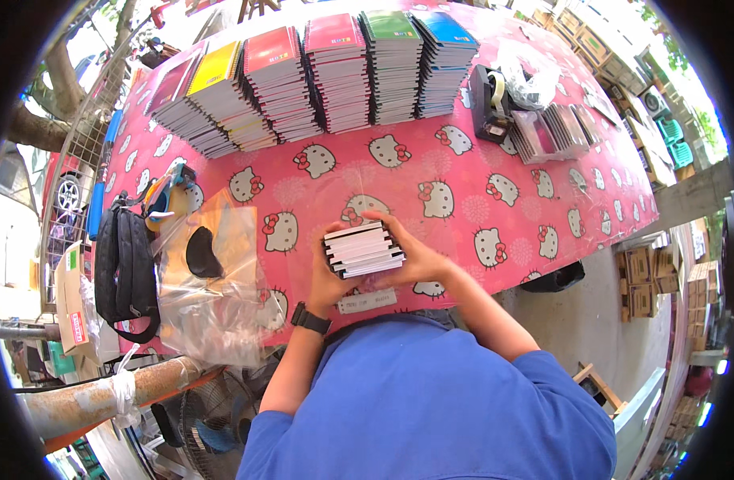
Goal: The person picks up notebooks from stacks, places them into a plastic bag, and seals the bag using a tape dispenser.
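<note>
Near the table's front edge, a small stack of spiral notebooks point(363, 250) stands between my hands with its white page edges facing up. My left hand point(325, 276) is closed around the stack's left side; a black watch is on that wrist. My right hand point(415, 258) grips the right side, fingers wrapped over the far edge. The notebooks' covers are mostly hidden by my hands. Just below the stack lies a white printed paper strip point(367, 301). Clear plastic point(223, 320) and a brown-yellow sheet lie to the left, with a black curved piece point(203, 252) on top.
Tall stacks of coloured spiral notebooks point(335, 76) line the far side of the pink patterned table point(335, 192). At the right are a tape dispenser point(489, 104), wrapped notebook packs point(555, 132) and a crumpled plastic bag point(529, 80). A black bag point(127, 268) lies at the left edge.
</note>
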A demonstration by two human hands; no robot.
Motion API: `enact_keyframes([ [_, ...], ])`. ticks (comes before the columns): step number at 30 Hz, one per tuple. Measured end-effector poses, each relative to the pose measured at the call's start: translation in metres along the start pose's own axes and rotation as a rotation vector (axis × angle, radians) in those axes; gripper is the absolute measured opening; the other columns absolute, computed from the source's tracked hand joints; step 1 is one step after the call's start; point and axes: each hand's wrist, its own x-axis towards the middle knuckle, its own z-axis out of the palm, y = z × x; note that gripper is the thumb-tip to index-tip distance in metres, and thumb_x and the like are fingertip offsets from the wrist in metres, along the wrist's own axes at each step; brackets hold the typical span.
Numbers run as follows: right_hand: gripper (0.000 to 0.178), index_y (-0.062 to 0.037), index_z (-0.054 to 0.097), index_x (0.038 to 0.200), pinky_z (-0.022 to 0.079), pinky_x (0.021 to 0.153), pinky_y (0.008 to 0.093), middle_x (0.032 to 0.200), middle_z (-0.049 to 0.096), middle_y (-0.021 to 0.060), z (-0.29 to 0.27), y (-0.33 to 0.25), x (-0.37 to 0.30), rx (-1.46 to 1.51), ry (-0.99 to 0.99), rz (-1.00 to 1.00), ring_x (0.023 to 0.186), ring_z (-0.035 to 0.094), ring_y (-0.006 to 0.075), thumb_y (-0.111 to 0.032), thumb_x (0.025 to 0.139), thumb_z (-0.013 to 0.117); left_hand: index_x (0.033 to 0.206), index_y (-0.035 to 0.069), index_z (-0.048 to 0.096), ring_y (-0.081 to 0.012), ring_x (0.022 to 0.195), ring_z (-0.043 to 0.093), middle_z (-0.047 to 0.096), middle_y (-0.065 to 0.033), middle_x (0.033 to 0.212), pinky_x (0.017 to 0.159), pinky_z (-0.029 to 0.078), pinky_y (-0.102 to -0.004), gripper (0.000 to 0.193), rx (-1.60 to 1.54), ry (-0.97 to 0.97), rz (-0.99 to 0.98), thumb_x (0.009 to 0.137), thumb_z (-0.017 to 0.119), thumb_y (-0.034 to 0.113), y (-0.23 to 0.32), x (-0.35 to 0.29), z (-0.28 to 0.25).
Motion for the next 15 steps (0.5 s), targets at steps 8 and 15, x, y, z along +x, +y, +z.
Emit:
enact_keyframes([
  [8,0.078,-0.0075,0.033,0.119,0.038,0.092,0.0330,0.113,0.046,0.0085,0.018,0.002,0.016,0.449,0.179,0.000,0.106,0.046,0.0177,-0.001,0.054,0.076,0.128,0.008,0.032,-0.0201,0.113,0.043,0.042,-0.0081,0.119,0.097,0.037,-0.0339,0.083,0.035,0.041,-0.008,0.052,0.062,-0.003,0.007,0.005,-0.002],
  [15,0.086,-0.0064,0.030,0.124,0.039,0.094,0.0347,0.114,0.047,0.0100,0.021,0.017,0.016,0.325,0.143,-0.144,0.108,0.047,0.0188,-0.009,0.056,0.083,0.125,0.007,0.034,-0.0207,0.114,0.045,0.046,-0.0085,0.118,0.096,0.038,-0.0334,0.081,0.125,-0.028,-0.069,0.053,0.070,-0.001,-0.027,-0.004,-0.020],
])
